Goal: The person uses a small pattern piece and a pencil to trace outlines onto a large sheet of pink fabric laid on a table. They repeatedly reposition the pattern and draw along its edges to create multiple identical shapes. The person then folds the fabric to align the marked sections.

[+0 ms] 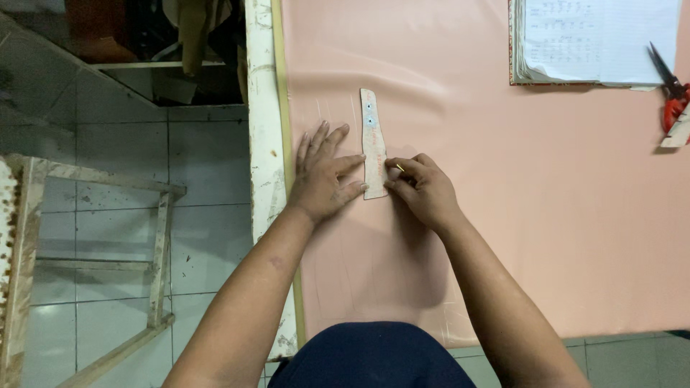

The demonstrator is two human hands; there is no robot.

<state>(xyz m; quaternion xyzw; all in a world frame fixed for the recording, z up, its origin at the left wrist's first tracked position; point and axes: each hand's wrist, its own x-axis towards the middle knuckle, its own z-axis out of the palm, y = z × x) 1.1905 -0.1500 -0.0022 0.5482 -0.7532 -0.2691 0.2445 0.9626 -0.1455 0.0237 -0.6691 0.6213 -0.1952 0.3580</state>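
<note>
Left hand [325,176], fingers spread flat, pins a narrow card pattern [373,144] mid-frame on pink cloth [503,215]; right hand [420,188] pinches a small yellow marker [399,167]. Slackened pressure would probably shift the pattern.

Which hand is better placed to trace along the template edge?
Right. The right hand grips a small yellow marker at the template edge; the left hand lies flat, pinning it to the pink sheet.

Pink fabric [503,215], beige cardboard template [373,144], white paper stack [596,39], red-handled scissors [672,97], grey floor tiles [115,165].
</note>
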